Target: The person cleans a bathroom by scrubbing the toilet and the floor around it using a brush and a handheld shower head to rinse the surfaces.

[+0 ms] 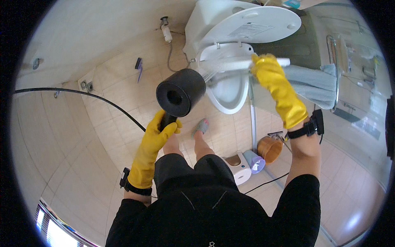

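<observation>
Got left hand [159, 126] wrapped round handle [168, 120] of chunky black tool [192, 85], just left of toilet bowl [229, 110]. Also got right hand [264, 66] gripping white seat-looking piece [230, 64] over bowl.

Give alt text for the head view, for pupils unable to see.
Yellow-gloved left hand holds a black cylinder by its handle at an open toilet; yellow-gloved right hand grips a white bar-like object over it. A grey towel is to the right.

Head-height fisheye view, steeply downward, perhaps soft near the rim.
</observation>
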Demonstrator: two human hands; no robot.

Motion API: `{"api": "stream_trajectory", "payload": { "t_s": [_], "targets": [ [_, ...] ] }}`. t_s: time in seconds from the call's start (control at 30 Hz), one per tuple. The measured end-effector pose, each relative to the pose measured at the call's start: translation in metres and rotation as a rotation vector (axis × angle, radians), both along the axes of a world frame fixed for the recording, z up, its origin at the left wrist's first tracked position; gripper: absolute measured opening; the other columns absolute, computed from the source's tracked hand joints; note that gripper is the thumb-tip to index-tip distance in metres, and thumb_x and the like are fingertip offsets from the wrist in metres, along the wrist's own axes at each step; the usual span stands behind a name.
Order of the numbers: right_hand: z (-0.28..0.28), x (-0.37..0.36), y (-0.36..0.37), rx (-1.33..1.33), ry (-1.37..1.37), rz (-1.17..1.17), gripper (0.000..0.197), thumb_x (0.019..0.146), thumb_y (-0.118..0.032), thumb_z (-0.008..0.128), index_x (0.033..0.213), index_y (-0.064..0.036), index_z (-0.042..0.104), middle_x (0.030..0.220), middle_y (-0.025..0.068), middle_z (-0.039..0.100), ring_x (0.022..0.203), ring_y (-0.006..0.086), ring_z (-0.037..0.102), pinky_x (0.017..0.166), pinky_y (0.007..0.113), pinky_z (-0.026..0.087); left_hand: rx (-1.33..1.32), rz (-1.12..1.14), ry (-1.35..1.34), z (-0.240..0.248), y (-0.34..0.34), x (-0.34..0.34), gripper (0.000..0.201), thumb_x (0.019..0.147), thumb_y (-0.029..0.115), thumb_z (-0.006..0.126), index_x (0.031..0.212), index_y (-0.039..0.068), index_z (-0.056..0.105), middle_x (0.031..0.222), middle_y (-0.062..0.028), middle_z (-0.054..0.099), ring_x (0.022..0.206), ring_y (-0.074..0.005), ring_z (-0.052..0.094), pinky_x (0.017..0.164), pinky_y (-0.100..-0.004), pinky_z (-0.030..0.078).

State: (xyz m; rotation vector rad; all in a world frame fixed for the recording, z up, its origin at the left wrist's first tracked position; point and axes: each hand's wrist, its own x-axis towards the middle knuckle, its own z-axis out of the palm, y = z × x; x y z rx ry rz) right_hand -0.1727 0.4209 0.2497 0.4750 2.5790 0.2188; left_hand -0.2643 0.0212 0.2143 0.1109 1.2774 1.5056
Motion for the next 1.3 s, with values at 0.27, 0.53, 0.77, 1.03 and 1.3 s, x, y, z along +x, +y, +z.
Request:
{"api": "stream_trajectory", "payload": {
  "t_s": [0.27, 0.53, 0.77, 1.03, 1.3],
  "targets": [
    [-0.036, 0.1, -0.055, 0.097, 0.167, 0.102, 0.044, 0.083, -0.017, 0.054, 0.119, 0.0069, 0.058, 0.103, 0.0176, 0.064, 0.101, 0.0337, 0.057, 0.097, 0.046, 0.039, 0.067, -0.052, 0.016, -0.02, 0.02, 0.017, 0.035, 0.09, 0.002, 0.059, 0.123, -0.001, 0.049, 0.099, -0.0097, 0.063, 0.087, -0.0156, 0.061, 0.082, -0.0283, 0.05],
    [-0.113, 0.198, -0.092, -0.074, 0.476, 0.018, 0.041, 0.078, -0.013, 0.066, 0.115, 0.0048, 0.06, 0.122, 0.0163, 0.056, 0.108, 0.0356, 0.053, 0.095, 0.048, 0.043, -0.155, -0.214, 0.082, -0.051, 0.052, 0.053, 0.041, 0.087, 0.003, 0.064, 0.125, -0.002, 0.051, 0.1, -0.0093, 0.065, 0.092, -0.0154, 0.061, 0.085, -0.0299, 0.049],
    [-0.194, 0.265, -0.113, -0.265, 0.514, -0.04, 0.032, 0.085, -0.019, 0.058, 0.111, 0.0, 0.063, 0.135, 0.0144, 0.052, 0.12, 0.0339, 0.05, 0.104, 0.049, 0.037, -0.267, -0.31, 0.158, -0.074, 0.078, 0.085, 0.039, 0.089, 0.006, 0.065, 0.124, -0.002, 0.05, 0.102, -0.0079, 0.064, 0.092, -0.0154, 0.061, 0.087, -0.028, 0.047],
    [-0.28, 0.307, -0.124, -0.383, 0.558, -0.147, 0.036, 0.087, -0.018, 0.055, 0.119, -0.0018, 0.059, 0.139, 0.0107, 0.048, 0.127, 0.0308, 0.045, 0.11, 0.049, 0.03, -0.298, -0.231, 0.349, -0.066, 0.12, 0.108, 0.022, 0.093, 0.009, 0.051, 0.112, -0.001, 0.051, 0.093, -0.0095, 0.064, 0.077, -0.0158, 0.061, 0.072, -0.0273, 0.049],
    [-0.272, 0.324, -0.127, -0.305, 0.777, -0.159, 0.031, 0.077, -0.015, 0.057, 0.106, -0.0037, 0.062, 0.127, 0.0148, 0.057, 0.117, 0.0339, 0.053, 0.105, 0.05, 0.037, -0.307, 0.037, 0.665, -0.028, 0.129, 0.086, 0.022, 0.095, 0.007, 0.045, 0.113, -0.001, 0.053, 0.093, -0.0102, 0.065, 0.075, -0.0159, 0.063, 0.072, -0.0279, 0.051]
  ]
}}
